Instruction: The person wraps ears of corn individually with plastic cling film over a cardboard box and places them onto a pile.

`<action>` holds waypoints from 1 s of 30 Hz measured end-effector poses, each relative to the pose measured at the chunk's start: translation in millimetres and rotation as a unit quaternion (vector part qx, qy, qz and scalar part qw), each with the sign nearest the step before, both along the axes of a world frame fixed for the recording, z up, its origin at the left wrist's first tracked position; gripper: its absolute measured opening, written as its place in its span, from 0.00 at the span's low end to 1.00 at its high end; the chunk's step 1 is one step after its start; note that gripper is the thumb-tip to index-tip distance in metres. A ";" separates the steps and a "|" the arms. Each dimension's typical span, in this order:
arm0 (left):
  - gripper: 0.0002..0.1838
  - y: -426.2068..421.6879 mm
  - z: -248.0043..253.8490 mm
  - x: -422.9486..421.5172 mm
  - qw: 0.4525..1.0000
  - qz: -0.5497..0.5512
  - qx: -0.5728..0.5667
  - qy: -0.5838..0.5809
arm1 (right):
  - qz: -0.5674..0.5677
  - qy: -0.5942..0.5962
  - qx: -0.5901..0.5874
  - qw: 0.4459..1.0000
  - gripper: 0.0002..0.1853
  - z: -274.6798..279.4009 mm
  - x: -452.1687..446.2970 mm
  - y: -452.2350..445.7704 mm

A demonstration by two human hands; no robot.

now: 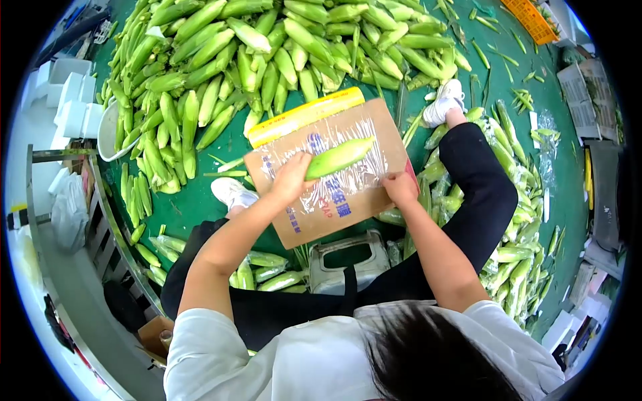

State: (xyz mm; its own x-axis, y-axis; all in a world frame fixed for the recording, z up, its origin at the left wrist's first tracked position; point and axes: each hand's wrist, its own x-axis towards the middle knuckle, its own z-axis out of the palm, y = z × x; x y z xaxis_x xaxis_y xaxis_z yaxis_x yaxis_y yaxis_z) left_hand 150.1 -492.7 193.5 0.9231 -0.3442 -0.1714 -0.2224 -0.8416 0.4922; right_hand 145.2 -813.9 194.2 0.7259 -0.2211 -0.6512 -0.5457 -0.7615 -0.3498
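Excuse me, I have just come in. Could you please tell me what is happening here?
A person's left hand holds a long green ear of corn over clear plastic film spread on a flat brown cardboard piece. The right hand is curled near the film's right side; its exact grip is hard to see. Beyond lies a large heap of green corn ears. More corn, much of it apparently in clear plastic, lies on the right.

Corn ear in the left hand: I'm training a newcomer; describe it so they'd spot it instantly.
Below the big corn heap in view, find the printed brown cardboard. Over its clear film, the left hand holds the green-husked corn ear. It is the only ear over the cardboard; its neighbours are heaped.
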 end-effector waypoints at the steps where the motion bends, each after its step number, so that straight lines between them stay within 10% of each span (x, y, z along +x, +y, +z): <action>1: 0.33 0.1 -3.9 -6.6 1.000 0.012 0.006 0.001 | -0.009 -0.021 0.029 0.999 0.25 -12.4 -3.1 -9.8; 4: 0.33 6.3 1.7 -8.9 0.998 0.007 0.056 -0.019 | -0.240 -0.089 0.308 0.916 0.13 -22.3 -13.4 -29.5; 8: 0.37 -0.9 10.6 0.5 0.997 -0.020 0.070 -0.001 | 0.169 -0.508 0.126 0.835 0.03 48.9 15.9 18.9; 17: 0.32 21.5 -3.2 -74.9 0.990 -0.067 0.000 -0.122 | 0.554 -0.395 0.110 0.724 0.46 -5.4 59.4 67.1; 24: 0.05 31.6 -35.8 -78.7 0.981 0.045 -0.083 -0.169 | 0.590 -0.332 0.101 0.729 0.43 -1.9 79.1 71.3; 30: 0.03 44.9 10.7 -68.5 0.978 0.034 -0.193 0.071 | 0.646 -0.254 0.167 0.700 0.44 -4.7 45.8 45.4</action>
State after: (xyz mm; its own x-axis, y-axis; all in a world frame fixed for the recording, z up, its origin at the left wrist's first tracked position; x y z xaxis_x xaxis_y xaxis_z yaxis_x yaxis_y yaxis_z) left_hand 81.6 -447.9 204.2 0.9221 -0.3479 -0.1694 -0.0788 -0.5975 0.7980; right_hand 191.0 -768.5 189.4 0.3365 0.9368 -0.0954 0.7822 -0.3345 -0.5256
